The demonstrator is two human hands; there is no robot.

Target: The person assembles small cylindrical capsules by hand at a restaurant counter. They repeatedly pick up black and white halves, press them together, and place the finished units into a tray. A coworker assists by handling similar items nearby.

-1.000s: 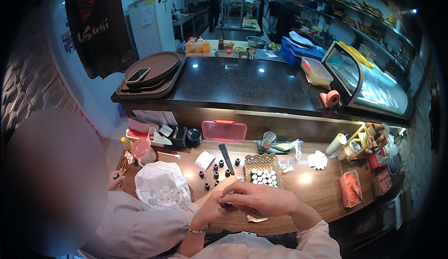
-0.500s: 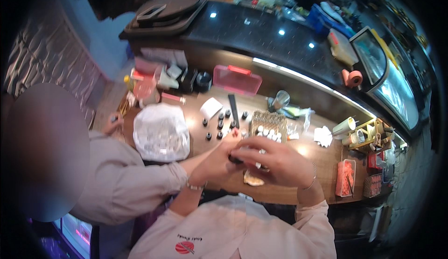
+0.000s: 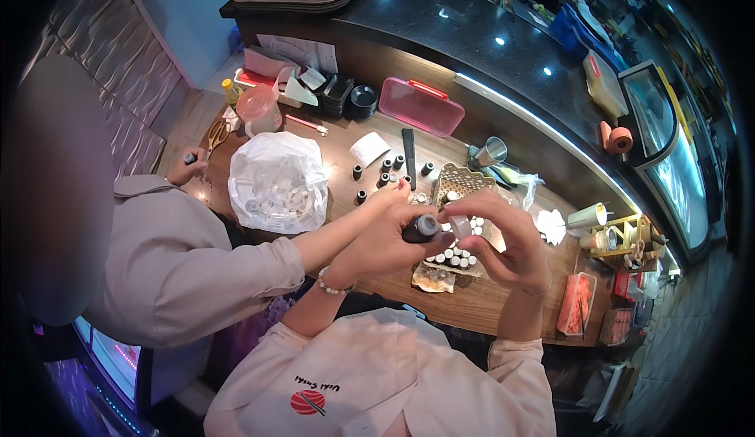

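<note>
Over the brown wood-grain tabletop, my left hand grips a small cylindrical black bottle; my right hand pinches a small translucent plastic cap just beside its top. Opening or closing, I judge; next calls for 2 steady hands.

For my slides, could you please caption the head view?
Left hand holds a small dark cylindrical bottle; right fingers pinch a translucent whitish cap.
</note>
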